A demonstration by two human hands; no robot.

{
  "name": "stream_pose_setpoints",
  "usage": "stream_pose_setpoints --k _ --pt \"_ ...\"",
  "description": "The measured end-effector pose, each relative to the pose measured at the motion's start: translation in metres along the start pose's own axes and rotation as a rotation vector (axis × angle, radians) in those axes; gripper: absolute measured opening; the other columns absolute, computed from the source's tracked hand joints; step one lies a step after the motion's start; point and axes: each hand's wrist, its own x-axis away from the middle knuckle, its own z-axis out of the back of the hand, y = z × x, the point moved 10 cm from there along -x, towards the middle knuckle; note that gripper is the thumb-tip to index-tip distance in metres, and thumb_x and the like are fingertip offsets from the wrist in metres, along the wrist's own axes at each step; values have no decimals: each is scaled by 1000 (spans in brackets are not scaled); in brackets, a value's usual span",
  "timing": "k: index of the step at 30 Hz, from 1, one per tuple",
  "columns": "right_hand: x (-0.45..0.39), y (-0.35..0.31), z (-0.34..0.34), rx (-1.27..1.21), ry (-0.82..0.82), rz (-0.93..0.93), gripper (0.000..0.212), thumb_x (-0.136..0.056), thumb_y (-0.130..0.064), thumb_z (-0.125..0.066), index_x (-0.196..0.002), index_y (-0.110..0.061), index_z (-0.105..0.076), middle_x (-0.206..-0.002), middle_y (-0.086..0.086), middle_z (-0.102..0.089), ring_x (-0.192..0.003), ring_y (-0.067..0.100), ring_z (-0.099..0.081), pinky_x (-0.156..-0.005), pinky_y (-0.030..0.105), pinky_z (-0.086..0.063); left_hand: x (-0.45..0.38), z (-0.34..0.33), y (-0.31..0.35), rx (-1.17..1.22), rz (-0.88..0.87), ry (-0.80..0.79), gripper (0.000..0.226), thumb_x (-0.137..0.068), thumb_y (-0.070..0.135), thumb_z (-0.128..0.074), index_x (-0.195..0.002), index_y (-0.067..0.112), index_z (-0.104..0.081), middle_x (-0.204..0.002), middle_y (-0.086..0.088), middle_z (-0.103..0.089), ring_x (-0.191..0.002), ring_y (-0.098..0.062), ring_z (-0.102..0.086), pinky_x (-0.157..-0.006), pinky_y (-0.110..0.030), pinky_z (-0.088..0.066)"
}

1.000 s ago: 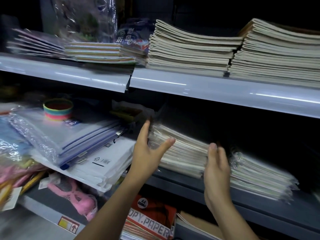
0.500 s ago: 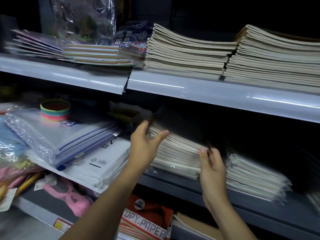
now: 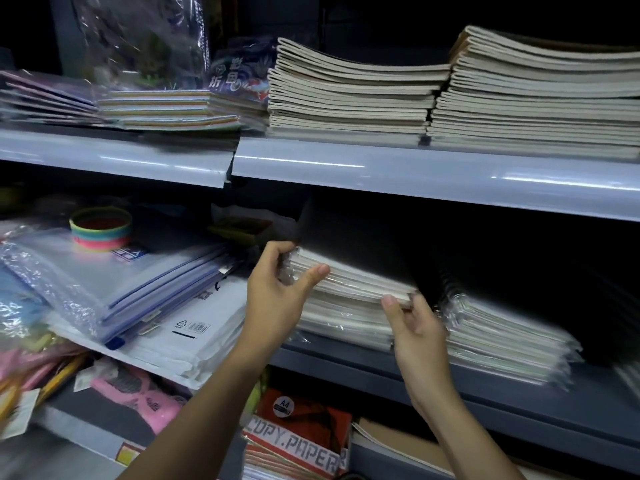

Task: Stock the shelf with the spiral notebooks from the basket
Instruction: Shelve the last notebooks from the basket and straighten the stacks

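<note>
Spiral notebooks (image 3: 349, 282) in clear wrap lie in two stacks on the middle shelf (image 3: 519, 403): the one being handled, and a second stack (image 3: 502, 337) just to its right. Two hands work the first stack. The left hand (image 3: 277, 296) pinches its left corner, thumb on the front page edges and fingers curled over the top. The right hand (image 3: 415, 327) grips its right front corner, thumb up against the edge and fingers tucked behind. Half a second ago both hands lay flatter and more open against the stack; now both are closed on its upper notebooks, whose front edge sits raised off the rest. Above the stack, two piles of plain notebooks (image 3: 353, 95) sit on the upper shelf (image 3: 381, 168). Below it is one red copy paper pack (image 3: 298, 434); left of it, one rainbow ring (image 3: 100, 228).
</note>
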Motion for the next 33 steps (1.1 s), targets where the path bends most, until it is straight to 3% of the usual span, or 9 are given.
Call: stream_pose_setpoints --k 3,6,10,12,14,18,23,27,33 --pt "2 -4 -1 16 89 47 33 -95 -34 -62 -78 -8 -52 -64 7 -52 -60 14 -52 -59 25 -40 -7 -2 -4 0 6 15 38 -78 37 -81 -99 23 -52 -74 9 -43 -60 -3 -35 -56 -14 -36" --pt "3 -7 -2 23 170 58 32 -93 -32 -66 -77 -7 -55 -71 16 -59 -64 16 -57 -62 24 -43 -11 -1 -5 -9 -3 11 37 -81 36 -79 -99 18 -52 -72 13 -44 -61 -5 -41 -59 -17 -37" --pt "9 1 -1 22 117 26 6 -90 -32 -70 -89 -33 -64 -80 -30 -68 -80 -13 -61 -74 1 -43 -2 -2 -35 38 110 -101 77 -71 45 -85 -135 27 -46 -124 2 -66 -118 -20 -61 -96 -43 -53" --pt "13 14 -6 148 4 -9 39 -86 -40 -73 -123 -38 -59 -111 -35 -64 -109 -15 -57 -96 12 -45 12 -3 -56 37 181 -156 100 -63 43 -91 -144 29 -35 -138 13 -58 -129 -9 -55 -107 -36 -47" --pt "14 25 -11 251 -87 -28 63 -83 -42 -75 -138 -42 -46 -130 -23 -61 -122 0 -56 -107 34 -46 26 -11 -76 25 216 -222 88 -67 25 -92 -141 26 -43 -131 12 -64 -122 -6 -60 -101 -28 -51" --pt "17 25 -13 338 -104 29 68 -80 -22 -80 -137 -40 -46 -125 -17 -65 -115 1 -62 -102 35 -51 36 -15 -85 -33 195 -204 70 -70 12 -88 -131 23 -54 -119 10 -71 -111 -2 -66 -96 -25 -54" --pt "22 28 2 363 24 27 49 -88 -25 -73 -133 -34 -54 -89 -4 -74 -81 11 -71 -77 35 -60 40 -13 -82 -111 193 -130 66 -63 25 -93 -119 24 -59 -109 12 -72 -100 6 -66 -85 -16 -52" --pt "27 28 11 357 98 22 43 -87 -24 -75 -127 -33 -60 -84 -7 -74 -78 6 -71 -76 27 -59 42 -16 -80 -43 201 -136 64 -63 14 -92 -116 18 -56 -104 15 -69 -93 19 -61 -75 0 -44" --pt "29 26 1 384 82 31 49 -87 -31 -73 -133 -28 -57 -91 -10 -73 -82 2 -68 -80 25 -57 41 -14 -76 -26 244 -216 68 -70 20 -88 -129 22 -55 -119 12 -70 -109 4 -64 -101 -29 -52"
